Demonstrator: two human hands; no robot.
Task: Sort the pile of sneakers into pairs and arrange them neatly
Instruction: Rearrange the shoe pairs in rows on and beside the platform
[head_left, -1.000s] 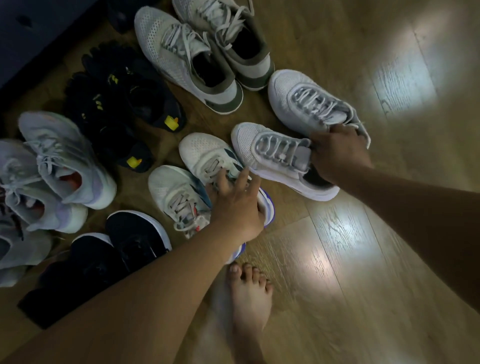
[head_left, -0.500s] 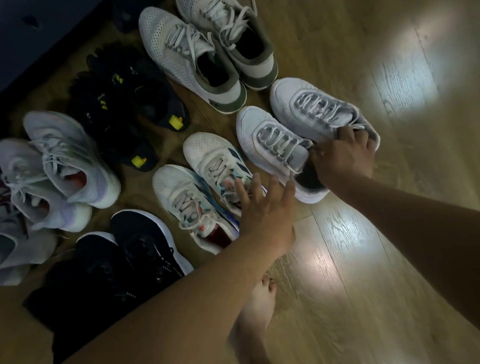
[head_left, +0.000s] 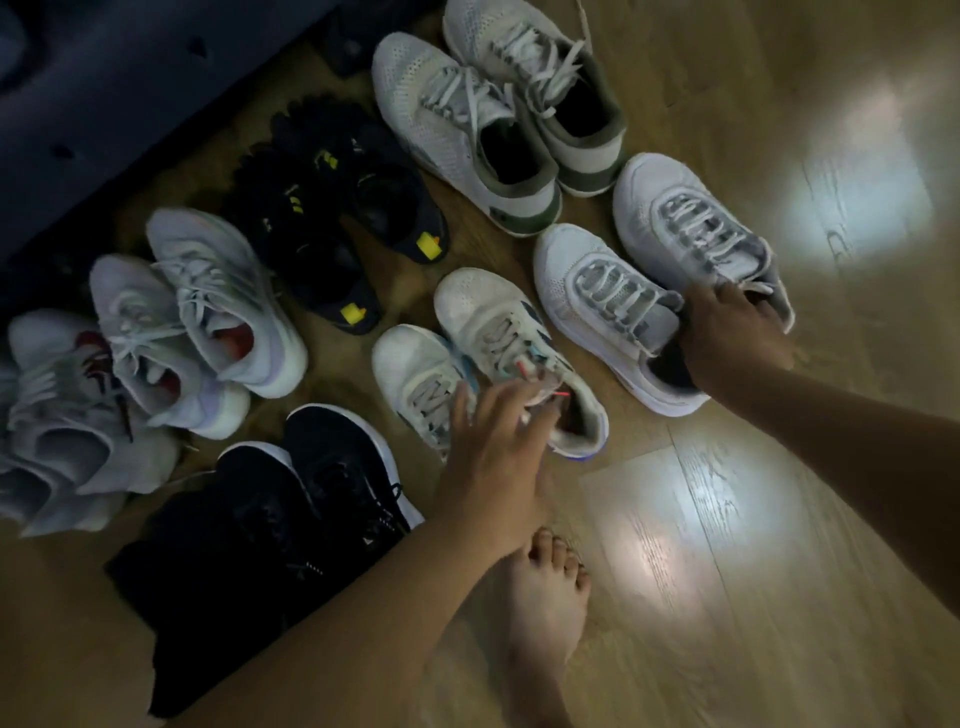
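Observation:
Several pairs of sneakers stand on the wood floor. My right hand (head_left: 732, 332) grips the heels of two white sneakers with grey laces, the nearer one (head_left: 597, 301) and the farther one (head_left: 685, 223), which lie side by side. My left hand (head_left: 493, 441) hovers with spread fingers over the tongues of two white sneakers with blue stripes, the right one (head_left: 493, 322) and the left one (head_left: 410, 374). It is blurred and touches their laces without closing on them.
A white and olive pair (head_left: 457, 130) lies at the back. A black pair with yellow tags (head_left: 317, 244), a pale pair (head_left: 223, 291), grey-white shoes (head_left: 52, 415) and a black pair (head_left: 337, 467) fill the left. My bare foot (head_left: 545, 613) stands below. Dark furniture (head_left: 104, 78) borders the top left.
My right hand has drawn the two grey-laced sneakers together, side by side. My left hand let go of the blue-striped sneaker, lifted, and now hovers over that pair.

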